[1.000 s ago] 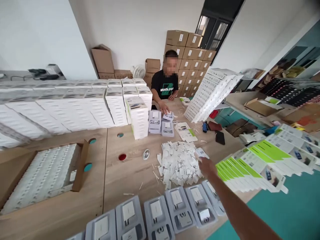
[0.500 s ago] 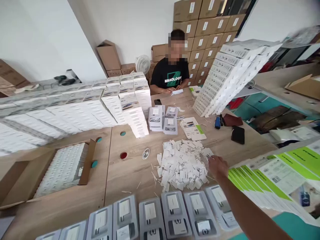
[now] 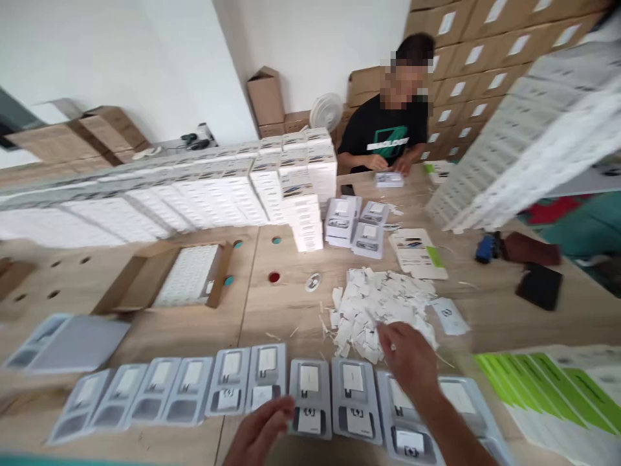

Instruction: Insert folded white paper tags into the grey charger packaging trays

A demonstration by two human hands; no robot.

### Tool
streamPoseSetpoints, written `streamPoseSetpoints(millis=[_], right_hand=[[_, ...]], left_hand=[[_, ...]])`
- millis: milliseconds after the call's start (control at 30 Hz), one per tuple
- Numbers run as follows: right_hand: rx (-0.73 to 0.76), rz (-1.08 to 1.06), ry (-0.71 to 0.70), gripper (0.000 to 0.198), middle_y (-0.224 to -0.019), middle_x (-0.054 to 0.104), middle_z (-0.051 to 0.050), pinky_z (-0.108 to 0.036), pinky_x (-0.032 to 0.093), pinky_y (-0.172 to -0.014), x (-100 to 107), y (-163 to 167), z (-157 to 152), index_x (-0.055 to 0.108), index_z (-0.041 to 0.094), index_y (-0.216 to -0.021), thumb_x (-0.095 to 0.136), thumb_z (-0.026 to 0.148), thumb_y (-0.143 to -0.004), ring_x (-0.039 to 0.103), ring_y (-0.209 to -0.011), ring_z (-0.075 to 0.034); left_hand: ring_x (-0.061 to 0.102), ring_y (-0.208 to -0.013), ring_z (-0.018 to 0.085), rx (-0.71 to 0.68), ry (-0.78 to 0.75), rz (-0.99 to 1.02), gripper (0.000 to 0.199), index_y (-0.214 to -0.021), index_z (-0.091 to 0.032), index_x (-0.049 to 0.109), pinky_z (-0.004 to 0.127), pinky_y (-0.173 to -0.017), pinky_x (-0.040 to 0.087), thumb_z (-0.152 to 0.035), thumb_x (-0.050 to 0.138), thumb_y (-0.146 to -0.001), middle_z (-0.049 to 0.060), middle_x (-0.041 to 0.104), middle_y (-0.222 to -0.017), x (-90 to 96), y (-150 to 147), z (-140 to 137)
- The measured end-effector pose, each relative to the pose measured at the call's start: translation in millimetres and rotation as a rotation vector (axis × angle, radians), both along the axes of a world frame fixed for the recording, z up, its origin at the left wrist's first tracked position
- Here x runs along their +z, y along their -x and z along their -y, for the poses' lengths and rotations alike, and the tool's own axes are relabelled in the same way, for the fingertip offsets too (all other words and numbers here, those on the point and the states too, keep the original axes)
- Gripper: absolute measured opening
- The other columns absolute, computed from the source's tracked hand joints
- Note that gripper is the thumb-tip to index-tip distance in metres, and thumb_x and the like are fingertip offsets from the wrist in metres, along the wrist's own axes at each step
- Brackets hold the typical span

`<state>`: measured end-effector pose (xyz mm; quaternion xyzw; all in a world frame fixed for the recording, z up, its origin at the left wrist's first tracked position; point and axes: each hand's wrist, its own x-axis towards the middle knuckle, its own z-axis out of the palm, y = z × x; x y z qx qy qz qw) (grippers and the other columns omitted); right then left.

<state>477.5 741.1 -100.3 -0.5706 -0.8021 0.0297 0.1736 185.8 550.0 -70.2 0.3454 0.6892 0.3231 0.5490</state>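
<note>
My right hand (image 3: 408, 357) is over the near side of a pile of small white folded pieces (image 3: 371, 310). Its fingers are bent and close together, and whatever is at their tips is hidden. From the bottom edge my left hand (image 3: 264, 427) reaches over the row of trays, fingers stretched out and holding nothing visible. Beside it lies a grey plastic tray (image 3: 326, 382) with a white block above and a printed white piece below. Several like trays stand in the row; those at the left have bare lower compartments. A white printed card (image 3: 450, 316) lies right of the pile.
Across the table (image 3: 286, 317) sits a co-worker (image 3: 388, 139), both hands on a small tray. White box stacks (image 3: 301, 194) line the back left, with another tall stack (image 3: 528, 129) at right. An open carton (image 3: 220, 278) lies left; green-and-white printed boxes (image 3: 557, 388) lie right.
The view has swung left. My right hand has left the card beside the pile and moved left over the pile. My left hand has come into view at the bottom.
</note>
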Motion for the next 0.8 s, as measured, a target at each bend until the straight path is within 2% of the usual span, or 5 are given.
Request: streamPoseSetpoints(millis=[133,267,400,533,800], right_hand=[[0.468,-0.236,0.116,0.029,-0.081,0.063,-0.007,-0.034,0.036,-0.073,23,123,85,0.071,0.023,-0.099,0.042,0.028,-0.097,0.052,-0.077,-0.021],[0.588,-0.503,0.408,0.023,-0.098,0.064,-0.007,-0.035,0.044,-0.082,30,173,130,0.066,0.023,-0.109,0.053,0.026,-0.09,0.055,-0.091,-0.023],[0.455,-0.666,0.638,0.036,-0.101,0.062,-0.007,-0.031,0.05,-0.076,27,185,128,0.058,0.025,-0.126,0.055,0.03,-0.09,0.059,-0.085,-0.02],[0.476,-0.747,0.761,0.012,-0.09,0.06,-0.004,-0.028,0.051,-0.069,31,217,128,0.071,0.022,-0.091,0.06,0.026,-0.086,0.059,-0.077,-0.017],[0.778,-0.576,0.189,0.028,-0.098,0.064,-0.007,-0.029,0.049,-0.071,27,312,175,0.069,0.026,-0.103,0.049,0.01,-0.09,0.059,-0.086,-0.018]], left_hand=[[0.057,-0.121,0.028,0.195,-0.098,0.618,0.062,-0.134,-0.021,0.052,0.044,-0.101,0.048,-0.059,0.056,-0.084,0.015,0.057,-0.136,6.9,-18,-23],[0.066,-0.102,0.024,0.551,-0.083,0.64,0.045,-0.122,-0.011,0.059,0.033,-0.084,0.052,-0.036,0.062,-0.085,0.015,0.069,-0.112,13.1,1,-13],[0.067,-0.088,0.025,0.427,-0.058,0.579,0.036,-0.109,-0.008,0.065,0.03,-0.063,0.05,-0.033,0.064,-0.082,0.015,0.071,-0.1,22.4,32,12],[0.067,-0.086,0.024,0.177,-0.01,0.544,0.032,-0.105,-0.009,0.068,0.028,-0.064,0.048,-0.03,0.062,-0.082,0.014,0.072,-0.096,21.8,67,29],[0.068,-0.079,0.022,0.219,0.118,1.025,0.051,-0.107,-0.006,0.068,0.027,-0.062,0.05,-0.048,0.054,-0.082,0.018,0.072,-0.099,-14.8,201,66]])
